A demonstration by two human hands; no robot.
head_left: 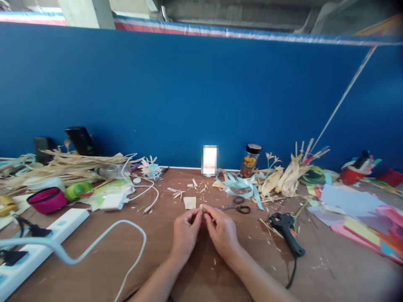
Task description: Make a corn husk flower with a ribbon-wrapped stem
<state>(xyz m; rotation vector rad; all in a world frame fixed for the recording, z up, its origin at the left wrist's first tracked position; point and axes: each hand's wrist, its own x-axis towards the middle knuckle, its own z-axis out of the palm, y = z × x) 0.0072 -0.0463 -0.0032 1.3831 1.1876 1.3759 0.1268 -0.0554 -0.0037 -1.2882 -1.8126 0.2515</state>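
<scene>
My left hand (186, 233) and my right hand (223, 230) meet above the brown table, fingertips pinched together. Between them shows the tip of a small pale piece of dried husk (202, 207); the fingers hide the rest of it. Just beyond my left fingertips lies a cream square of husk (189, 203). Dark-handled scissors (241, 206) rest beyond my right hand, their blades pointing left. Husk scraps (197, 184) are scattered farther back. To the right, a black glue gun (287, 233) lies on its side with its cord running toward me.
At left are a white power strip (67, 228), a white charger (113, 201) with loose cables, and a pile of dried husks (85, 163). Light blue ribbon (239, 184), a black-lidded jar (251, 161), a husk bundle (283, 180) and coloured paper (349, 201) stand or lie right. A blue partition (189, 92) rises behind.
</scene>
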